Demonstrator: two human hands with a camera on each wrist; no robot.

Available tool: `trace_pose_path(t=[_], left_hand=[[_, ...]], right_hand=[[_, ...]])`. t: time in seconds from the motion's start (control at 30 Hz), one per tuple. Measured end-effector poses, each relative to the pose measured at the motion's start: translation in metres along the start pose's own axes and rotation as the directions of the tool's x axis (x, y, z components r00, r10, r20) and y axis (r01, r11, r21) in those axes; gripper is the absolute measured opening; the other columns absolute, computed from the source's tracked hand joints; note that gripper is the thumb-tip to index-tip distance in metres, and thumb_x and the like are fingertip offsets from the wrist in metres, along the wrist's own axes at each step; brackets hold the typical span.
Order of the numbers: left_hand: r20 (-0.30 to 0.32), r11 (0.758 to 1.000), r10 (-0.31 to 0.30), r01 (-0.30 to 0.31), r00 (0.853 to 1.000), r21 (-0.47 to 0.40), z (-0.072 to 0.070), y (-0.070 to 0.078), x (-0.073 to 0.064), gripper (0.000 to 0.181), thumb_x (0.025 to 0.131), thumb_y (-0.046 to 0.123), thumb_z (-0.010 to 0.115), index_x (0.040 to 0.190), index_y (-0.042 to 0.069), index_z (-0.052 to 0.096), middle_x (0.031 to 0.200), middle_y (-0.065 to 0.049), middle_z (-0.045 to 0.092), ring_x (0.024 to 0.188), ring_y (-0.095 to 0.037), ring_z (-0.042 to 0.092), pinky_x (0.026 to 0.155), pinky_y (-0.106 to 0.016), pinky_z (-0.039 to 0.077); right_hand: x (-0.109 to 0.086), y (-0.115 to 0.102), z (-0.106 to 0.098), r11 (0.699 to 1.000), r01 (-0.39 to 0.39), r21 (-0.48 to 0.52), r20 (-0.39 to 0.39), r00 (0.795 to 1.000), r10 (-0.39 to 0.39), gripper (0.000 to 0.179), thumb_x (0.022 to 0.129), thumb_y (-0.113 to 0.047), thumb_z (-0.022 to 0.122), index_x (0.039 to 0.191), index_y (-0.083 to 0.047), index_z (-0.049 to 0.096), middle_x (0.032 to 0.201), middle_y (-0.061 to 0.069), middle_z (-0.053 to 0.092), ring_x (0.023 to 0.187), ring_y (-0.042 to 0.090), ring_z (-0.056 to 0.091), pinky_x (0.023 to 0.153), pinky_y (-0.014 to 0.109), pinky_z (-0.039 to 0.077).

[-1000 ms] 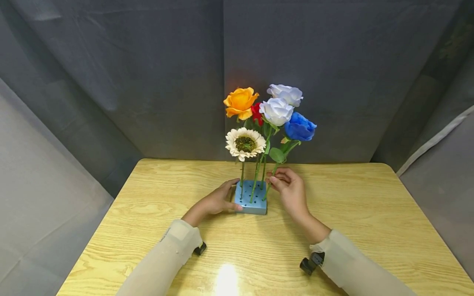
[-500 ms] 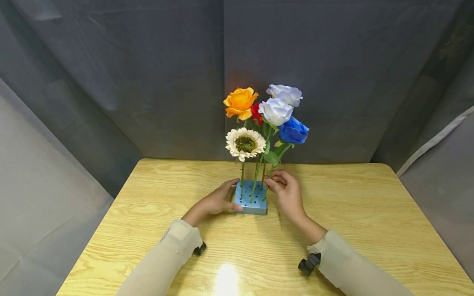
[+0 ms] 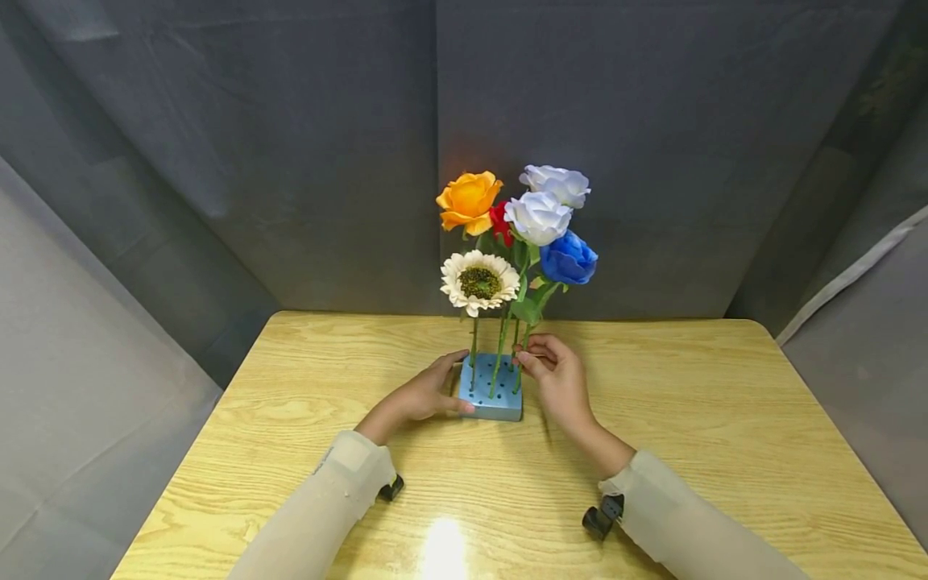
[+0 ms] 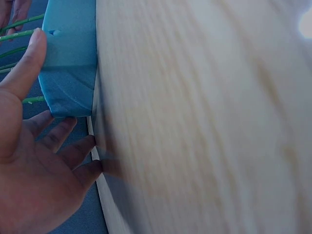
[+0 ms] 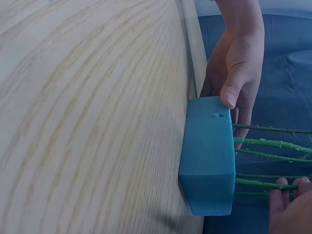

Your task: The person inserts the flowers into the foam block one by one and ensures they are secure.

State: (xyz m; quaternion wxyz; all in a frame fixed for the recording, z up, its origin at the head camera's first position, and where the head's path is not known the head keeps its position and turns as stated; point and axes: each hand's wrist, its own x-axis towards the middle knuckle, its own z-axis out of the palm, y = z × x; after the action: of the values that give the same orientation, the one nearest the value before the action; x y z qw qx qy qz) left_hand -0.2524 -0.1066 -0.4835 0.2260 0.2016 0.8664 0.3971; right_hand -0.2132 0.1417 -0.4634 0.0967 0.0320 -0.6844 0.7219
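A blue foam block [image 3: 484,410] with rows of holes stands on the table, bearing several artificial flowers. My left hand [image 3: 422,393] holds the block from the left, its thumb at the front corner and its fingers along the left side. In the right wrist view, the block [image 5: 207,146] sits between that left hand [image 5: 239,73] and the stems. With thumb and fingertips, my right hand [image 3: 562,382] pinches the stem of the blue rose [image 3: 569,258], low down near the block's right edge. This stem meets the block's top at the right side and leans slightly right.
Also in the block are a cream sunflower [image 3: 480,282], an orange rose [image 3: 468,202], a red flower [image 3: 500,224] partly hidden, and two white roses [image 3: 539,217]. The wooden table [image 3: 696,419] ends at a dark grey curtain [image 3: 326,161] behind.
The blue rose's bloom has swung left and slightly down, its stem now more upright. My right hand has moved a little left with it. The left hand and block stay in place.
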Motion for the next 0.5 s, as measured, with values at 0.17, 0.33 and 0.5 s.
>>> trace_pose_path(t=[0.17,0.33,0.5], left_hand=[[0.003,1.000,-0.009,0.009,1.000,-0.004,0.000,0.000,0.000,0.109,0.084,0.038,0.086,0.167,0.022,0.018,0.170,-0.015,0.018,0.155,-0.037,0.021,0.123,-0.058,0.024],[-0.002,1.000,-0.008,0.008,1.000,-0.003,0.000,0.001,0.000,0.109,0.083,0.039,0.087,0.166,0.021,0.018,0.170,-0.016,0.019,0.155,-0.037,0.022,0.123,-0.057,0.023],[-0.003,1.000,-0.004,0.004,1.000,0.001,0.000,0.002,0.000,0.109,0.083,0.039,0.086,0.167,0.020,0.018,0.170,-0.016,0.019,0.155,-0.037,0.021,0.123,-0.058,0.023]], right_hand=[[0.000,0.002,0.001,0.999,0.016,-0.031,0.002,1.000,-0.016,0.018,0.097,0.009,0.065,0.114,0.015,0.062,0.110,0.034,0.069,0.089,0.029,0.075,0.084,0.041,0.061],[-0.004,0.010,0.001,0.997,0.034,-0.069,0.030,0.999,-0.032,0.016,0.097,0.007,0.066,0.113,0.011,0.065,0.111,0.035,0.069,0.092,0.035,0.074,0.083,0.038,0.062],[-0.006,0.013,0.001,0.997,0.043,-0.072,0.036,0.999,-0.040,0.015,0.097,0.008,0.066,0.111,0.010,0.065,0.111,0.035,0.069,0.091,0.032,0.075,0.083,0.037,0.062]])
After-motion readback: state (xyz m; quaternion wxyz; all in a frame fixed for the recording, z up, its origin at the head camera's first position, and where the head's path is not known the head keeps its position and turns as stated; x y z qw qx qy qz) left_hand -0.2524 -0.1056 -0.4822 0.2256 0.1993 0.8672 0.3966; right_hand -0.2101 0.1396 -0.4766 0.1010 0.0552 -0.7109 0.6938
